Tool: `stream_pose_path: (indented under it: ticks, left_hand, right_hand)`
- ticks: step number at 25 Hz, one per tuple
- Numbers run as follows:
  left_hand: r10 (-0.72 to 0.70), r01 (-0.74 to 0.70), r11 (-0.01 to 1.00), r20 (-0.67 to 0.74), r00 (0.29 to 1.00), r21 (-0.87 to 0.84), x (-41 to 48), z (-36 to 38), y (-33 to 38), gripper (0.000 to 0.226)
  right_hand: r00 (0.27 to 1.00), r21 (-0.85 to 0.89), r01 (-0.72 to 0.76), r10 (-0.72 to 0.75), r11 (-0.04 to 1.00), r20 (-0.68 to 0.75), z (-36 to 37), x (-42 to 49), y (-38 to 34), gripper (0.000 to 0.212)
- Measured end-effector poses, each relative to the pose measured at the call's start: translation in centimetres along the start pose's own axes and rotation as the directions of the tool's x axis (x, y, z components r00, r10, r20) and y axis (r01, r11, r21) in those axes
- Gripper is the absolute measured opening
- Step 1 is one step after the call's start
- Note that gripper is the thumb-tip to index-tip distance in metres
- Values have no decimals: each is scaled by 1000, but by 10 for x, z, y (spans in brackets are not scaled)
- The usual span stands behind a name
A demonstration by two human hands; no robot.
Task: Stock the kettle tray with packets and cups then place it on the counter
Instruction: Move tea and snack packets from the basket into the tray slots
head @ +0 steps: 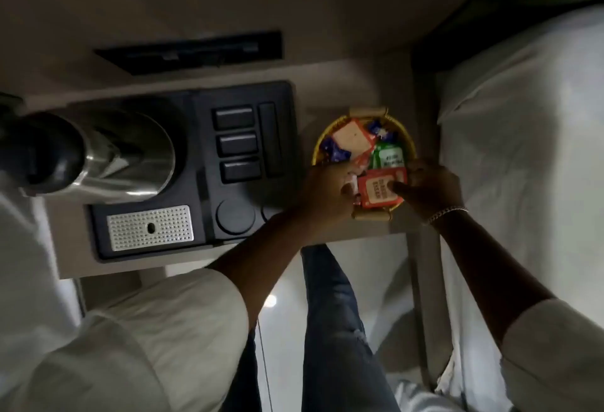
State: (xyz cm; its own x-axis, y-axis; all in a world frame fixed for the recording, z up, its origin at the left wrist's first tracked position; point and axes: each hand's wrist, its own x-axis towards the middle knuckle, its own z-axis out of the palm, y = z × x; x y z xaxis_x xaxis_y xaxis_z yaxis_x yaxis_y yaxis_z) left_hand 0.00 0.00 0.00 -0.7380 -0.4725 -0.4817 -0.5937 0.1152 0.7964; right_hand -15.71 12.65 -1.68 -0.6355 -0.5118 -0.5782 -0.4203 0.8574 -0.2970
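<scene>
A black kettle tray (248,189) lies on the pale counter (333,97), with a steel kettle (108,153) on its left part and empty slots on its right. To the right stands a round yellow basket (318,143) holding red, green and blue packets. My left hand (327,192) is at the basket's near left side, fingers closed around small packets. My right hand (428,189) grips a red packet (376,191) at the basket's near edge, thumb pressed on its face.
A perforated metal drip plate (150,228) sits in the tray's near-left corner. A dark slot (192,53) runs along the wall behind the tray. White bedding (523,137) rises on the right. The floor and my jeans show below the counter edge.
</scene>
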Motion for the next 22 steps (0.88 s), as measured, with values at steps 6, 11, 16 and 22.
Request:
stream_pose_path:
  ticks: [6,11,16,22]
  left_hand:
    - [96,-95,994,-10,995,51,45,55,-23,31]
    - [96,-107,988,98,991,112,47,59,-21,38]
    - [120,-122,992,-93,988,-18,46,33,-15,3]
    - [-53,6,982,-244,968,-190,39,-45,-42,3]
  right_hand:
    - [980,52,-31,41,998,-197,39,0,18,55]
    - [991,95,-70,80,993,-109,29,-4,3,39]
    - [987,281,118,-82,952,-136,-6,-9,-27,24]
    - [985,440,173,-161,881,-64,-10,23,-93,41]
